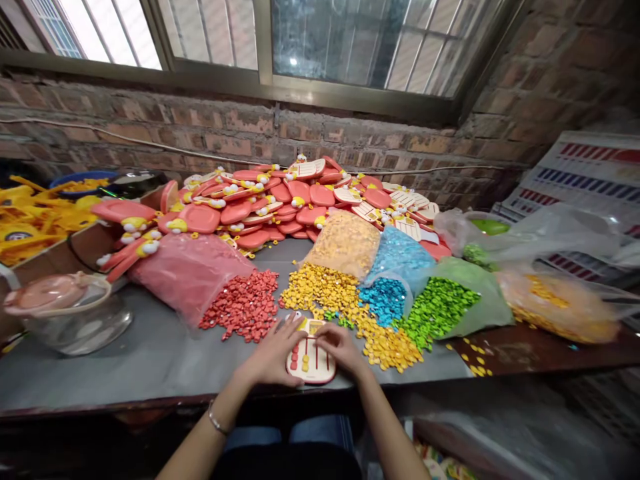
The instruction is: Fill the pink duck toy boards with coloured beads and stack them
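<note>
A cream toy board (317,371) with a red rim and a yellow-and-white head lies near the table's front edge. Dark red slots run down its face; red pieces (295,359) sit in the left one and yellow pieces (305,363) in the one beside it. My left hand (267,353) grips the board's left side, thumb near the bottom edge and fingers reaching its top. Over the upper right of the board, my right hand (343,347) is closed in a pinch at the slots. Whatever its fingertips hold is hidden.
Beyond the board spill red pieces (245,303), yellow pieces (325,287), blue pieces (385,299) and green pieces (440,303) from plastic bags. Stacked red-backed boards (280,200) line the brick wall. A clear pitcher (75,327) stands left; a bag of yellow pieces (560,303) lies right.
</note>
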A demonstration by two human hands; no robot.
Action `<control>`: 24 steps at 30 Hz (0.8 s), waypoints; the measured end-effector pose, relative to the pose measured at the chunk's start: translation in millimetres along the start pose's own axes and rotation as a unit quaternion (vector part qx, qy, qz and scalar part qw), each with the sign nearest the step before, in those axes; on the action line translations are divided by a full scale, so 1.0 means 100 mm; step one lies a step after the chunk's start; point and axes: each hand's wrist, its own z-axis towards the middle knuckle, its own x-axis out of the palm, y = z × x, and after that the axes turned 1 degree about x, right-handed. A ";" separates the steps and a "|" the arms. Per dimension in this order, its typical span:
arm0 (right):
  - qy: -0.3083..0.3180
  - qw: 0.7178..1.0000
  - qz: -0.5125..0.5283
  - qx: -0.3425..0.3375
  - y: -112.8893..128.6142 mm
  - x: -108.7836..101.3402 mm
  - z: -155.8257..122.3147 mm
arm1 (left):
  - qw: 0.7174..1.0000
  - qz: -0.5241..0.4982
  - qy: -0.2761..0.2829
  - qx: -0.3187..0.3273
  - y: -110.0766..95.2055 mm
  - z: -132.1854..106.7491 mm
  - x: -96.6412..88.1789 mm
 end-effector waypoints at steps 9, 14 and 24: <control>-0.062 0.953 -0.294 0.030 -0.12 -0.41 0.48 | 0.991 0.043 -0.126 0.000 -0.07 -0.04 0.40; 0.003 0.922 -0.387 0.006 -0.14 -0.12 0.58 | 0.980 0.061 -0.190 0.015 -0.12 -0.12 0.58; -0.003 0.920 -0.391 0.000 -0.22 -0.16 0.47 | 0.975 0.037 -0.216 0.035 -0.10 -0.13 0.61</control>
